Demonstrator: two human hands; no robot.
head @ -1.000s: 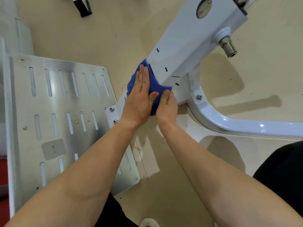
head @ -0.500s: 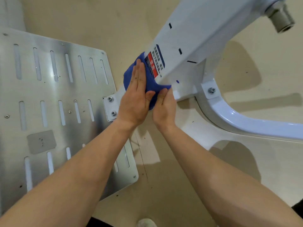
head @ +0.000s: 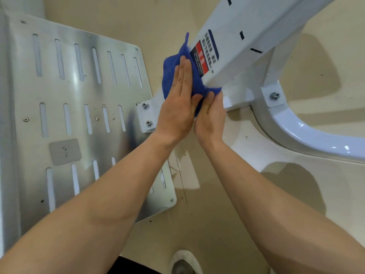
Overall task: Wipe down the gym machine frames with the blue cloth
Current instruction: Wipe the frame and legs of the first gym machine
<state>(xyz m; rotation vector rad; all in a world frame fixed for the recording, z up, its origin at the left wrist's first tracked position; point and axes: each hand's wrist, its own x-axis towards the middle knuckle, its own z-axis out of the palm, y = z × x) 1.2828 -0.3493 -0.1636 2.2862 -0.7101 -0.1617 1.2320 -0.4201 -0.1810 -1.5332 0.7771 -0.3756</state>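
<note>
A white machine frame beam (head: 248, 32) slants down from the upper right to a bolted base. It carries a red, black and blue warning label (head: 205, 56). The blue cloth (head: 171, 70) is wrapped round the beam's lower end, on its left side and underside. My left hand (head: 177, 107) presses flat on the cloth with straight fingers against the beam's left face. My right hand (head: 210, 119) holds the cloth's lower edge under the beam, fingers curled round it.
A slotted metal footplate (head: 79, 115) lies to the left, bolted by a bracket (head: 146, 115) to the beam's base. A curved white tube (head: 308, 135) sweeps off to the right. The floor is beige. A white shoe (head: 183, 262) shows at the bottom.
Both hands slid the cloth a little up the beam. The view came closer and tilted, so more of the warning label shows beside the cloth.
</note>
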